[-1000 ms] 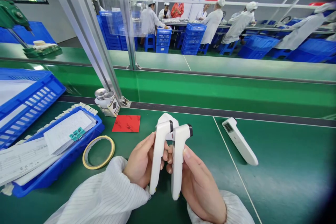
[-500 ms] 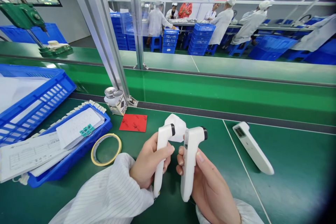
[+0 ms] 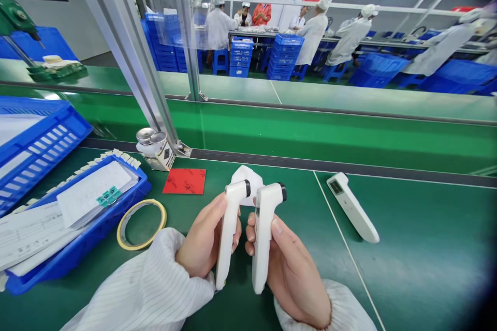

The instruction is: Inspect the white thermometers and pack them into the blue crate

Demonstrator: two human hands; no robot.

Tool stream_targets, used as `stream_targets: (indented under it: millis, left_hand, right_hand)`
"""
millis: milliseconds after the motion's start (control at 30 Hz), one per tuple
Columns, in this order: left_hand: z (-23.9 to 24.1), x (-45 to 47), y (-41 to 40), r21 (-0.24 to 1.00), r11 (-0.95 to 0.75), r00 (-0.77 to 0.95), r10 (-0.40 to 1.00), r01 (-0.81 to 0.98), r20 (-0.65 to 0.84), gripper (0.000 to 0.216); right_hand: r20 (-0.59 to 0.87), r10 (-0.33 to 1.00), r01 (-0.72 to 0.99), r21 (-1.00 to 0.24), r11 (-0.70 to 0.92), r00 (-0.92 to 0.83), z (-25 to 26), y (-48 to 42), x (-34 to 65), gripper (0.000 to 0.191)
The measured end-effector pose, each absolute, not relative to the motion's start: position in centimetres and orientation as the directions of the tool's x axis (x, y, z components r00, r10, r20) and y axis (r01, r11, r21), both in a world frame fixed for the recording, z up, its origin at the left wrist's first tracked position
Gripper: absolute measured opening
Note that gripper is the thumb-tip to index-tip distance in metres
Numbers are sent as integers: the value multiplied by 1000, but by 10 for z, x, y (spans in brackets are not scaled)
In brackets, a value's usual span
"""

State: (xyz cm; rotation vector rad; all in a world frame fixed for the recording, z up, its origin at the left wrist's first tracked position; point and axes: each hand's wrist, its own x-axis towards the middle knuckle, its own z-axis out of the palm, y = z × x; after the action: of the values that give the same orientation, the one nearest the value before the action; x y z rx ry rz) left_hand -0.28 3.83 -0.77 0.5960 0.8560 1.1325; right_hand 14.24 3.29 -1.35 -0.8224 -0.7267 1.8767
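Observation:
My left hand (image 3: 204, 235) is closed round a white infrared thermometer (image 3: 229, 238), held upright with its black-tipped head at the top. Close beside it, my right hand (image 3: 293, 264) grips a second white infrared thermometer (image 3: 264, 243), also upright, its black tip pointing right. A small gap separates the two. Behind them a white angular piece (image 3: 246, 178) rests on the green bench, partly covered by the thermometer heads. A third thermometer (image 3: 354, 209) lies on the bench to the right, its small dark display facing up.
On the left are a tape roll (image 3: 123, 227), a red card (image 3: 184, 181), a blue tray (image 3: 70, 264) with papers, a larger blue crate (image 3: 58, 150) and small containers (image 3: 155, 150). A metal post (image 3: 128, 57) rises behind. People in white coats (image 3: 217, 26) work far off.
The view has shifted, so bench objects sit further left. My left thumb has moved up along its thermometer toward the head. Both hands keep their thermometers.

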Motion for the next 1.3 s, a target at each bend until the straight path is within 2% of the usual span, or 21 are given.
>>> stream_targets:
  millis: [67,167,567,800,1067,1167,1300]
  left_hand:
    - [-8,-4,38,796,314,200,949,-517,-245,24]
    - [-8,-6,39,799,309,239,948,-517,-212,20]
    - [-13,-2,43,792,272,174,962,-547,-211,26]
    - [-8,0,45,690,327,214,945,-646,-248,43]
    - [-5,1,43,614,369,239,928,-697,-287,42]
    - [-7,2,42,636,361,210,930,-682,-303,40]
    - [-9,1,42,697,322,209,947,-641,-245,28]
  right_hand:
    - [-229,911,-509,-770,-385,-342,-14,33,142,29]
    - [-208,914,-515,-772,-373,-349,-14,34,141,27]
    - [-192,907,-552,-740,-385,-376,-11,36,142,29]
    - [-186,900,-551,-736,-394,-394,-14,39,142,31]
    - [-242,896,-562,-710,-425,-372,-15,38,141,28]
    - [-268,890,-562,-698,-443,-368,-13,37,140,28]
    - [-259,890,-573,-690,-442,-375,-14,39,141,28]
